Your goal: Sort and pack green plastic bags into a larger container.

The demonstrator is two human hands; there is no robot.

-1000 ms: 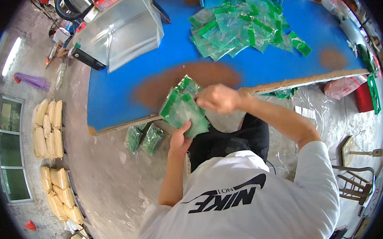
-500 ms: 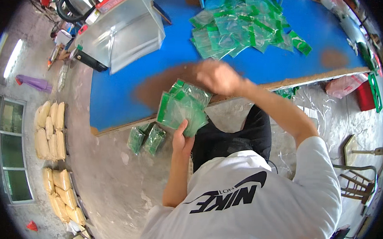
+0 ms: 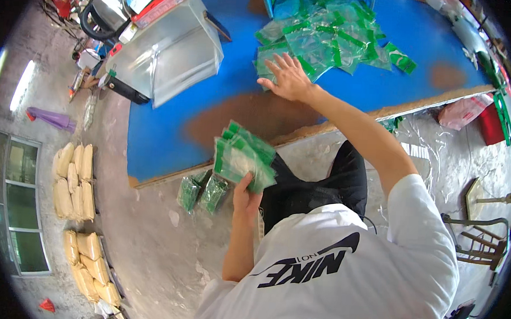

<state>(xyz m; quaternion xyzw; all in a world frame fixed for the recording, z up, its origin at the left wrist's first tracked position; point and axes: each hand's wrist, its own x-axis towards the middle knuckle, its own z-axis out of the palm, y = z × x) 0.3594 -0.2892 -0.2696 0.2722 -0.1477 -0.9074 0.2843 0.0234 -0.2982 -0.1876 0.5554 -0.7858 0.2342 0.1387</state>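
A fanned stack of clear plastic bags with green edges (image 3: pixel 241 159) is gripped in my left hand (image 3: pixel 246 195), its thumb lying across the top bag. The stack is held in front of the table's near edge, above my lap. My right hand (image 3: pixel 288 78) reaches over the blue table (image 3: pixel 164 134) with its fingers spread, on or just above the near left end of a loose pile of similar green-edged bags (image 3: pixel 337 39). Whether its fingertips touch a bag is hard to make out.
A clear plastic box (image 3: pixel 169 51) stands on the table's left, near a kettle (image 3: pixel 109 13). Two bundles of packed green bags (image 3: pixel 213 193) lie on the floor below the near edge. Filled sacks (image 3: pixel 75 182) are stacked at left; a wooden chair (image 3: pixel 482 243) is at right.
My right hand has moved away from the held stack to the pile, and its fingers have spread. The stack in my left hand looks more fanned and sits slightly lower.
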